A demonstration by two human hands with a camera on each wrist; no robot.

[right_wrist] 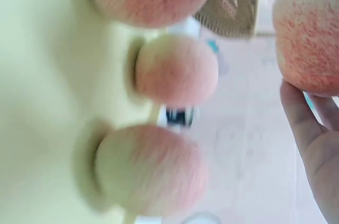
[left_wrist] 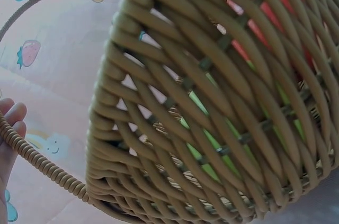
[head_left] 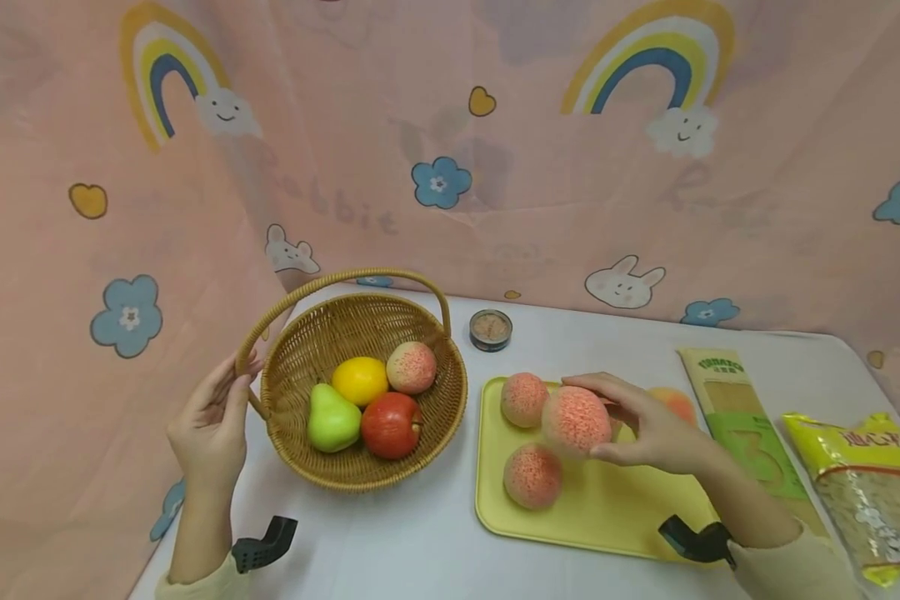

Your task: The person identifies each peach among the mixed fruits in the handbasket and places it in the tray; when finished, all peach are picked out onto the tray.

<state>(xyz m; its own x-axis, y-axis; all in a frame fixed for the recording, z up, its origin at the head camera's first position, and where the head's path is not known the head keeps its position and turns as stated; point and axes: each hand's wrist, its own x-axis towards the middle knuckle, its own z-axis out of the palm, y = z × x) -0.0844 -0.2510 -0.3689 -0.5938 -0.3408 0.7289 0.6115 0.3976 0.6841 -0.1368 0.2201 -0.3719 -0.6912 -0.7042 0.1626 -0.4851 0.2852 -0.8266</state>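
Note:
My left hand [head_left: 212, 421] holds the arched handle of a wicker basket [head_left: 300, 467] at its left side; in the left wrist view the fingers [left_wrist: 16, 113] lie against the wrapped handle [left_wrist: 42, 163]. Inside the basket are a yellow lemon [head_left: 360, 381], a green pear [head_left: 333, 419], a red apple [head_left: 392, 426] and a peach [head_left: 412, 367]. My right hand [head_left: 645, 425] grips another peach [head_left: 576, 419] above a yellow tray [head_left: 607, 521]. On the tray sit two peaches [head_left: 525, 400] [right_wrist: 177, 70] at the left, and one more [head_left: 675, 405] is partly hidden behind the right hand.
A small round container [head_left: 491, 329] stands behind the tray on the white tabletop [head_left: 390, 542]. To the right lie a green-and-tan pack [head_left: 750, 433] and a yellow clear-fronted bag [head_left: 866, 492]. A pink printed cloth [head_left: 450, 242] hangs behind and at the left.

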